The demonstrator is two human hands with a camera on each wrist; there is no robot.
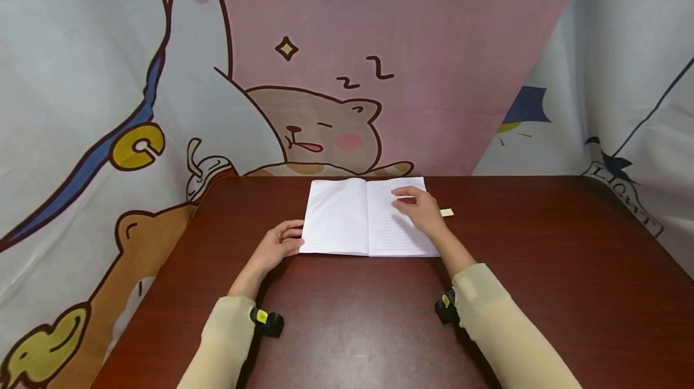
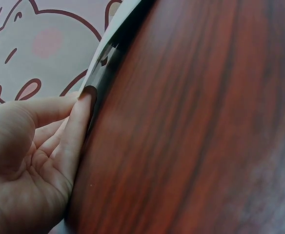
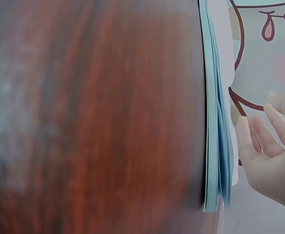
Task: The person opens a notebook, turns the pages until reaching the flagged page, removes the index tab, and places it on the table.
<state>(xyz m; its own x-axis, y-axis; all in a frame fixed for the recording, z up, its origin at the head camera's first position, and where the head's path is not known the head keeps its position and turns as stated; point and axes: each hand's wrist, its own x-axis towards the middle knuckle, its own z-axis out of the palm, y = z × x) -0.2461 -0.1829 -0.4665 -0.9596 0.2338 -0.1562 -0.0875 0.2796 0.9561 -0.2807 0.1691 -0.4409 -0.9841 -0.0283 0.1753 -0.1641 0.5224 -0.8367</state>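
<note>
An open notebook [image 1: 338, 220] with lined white pages lies on the table, its spine fold pointing away from me. At its lower left edge my left hand [image 1: 275, 247] pinches the cover and pages between thumb and fingers. The left wrist view shows the thumb of that hand [image 2: 40, 151] on top and a finger beneath the edge. Over the right page is my right hand [image 1: 420, 209], fingers loosely bent, holding nothing. In the right wrist view this hand [image 3: 272, 151] appears raised above the notebook's page stack [image 3: 213, 122], apart from it.
A pale yellow tab [image 1: 447, 212] sticks out past the notebook's right edge. The dark red-brown wooden table [image 1: 358, 317] reaches back to a cartoon-printed curtain [image 1: 434, 46]. Similar fabric hangs on the left and right sides.
</note>
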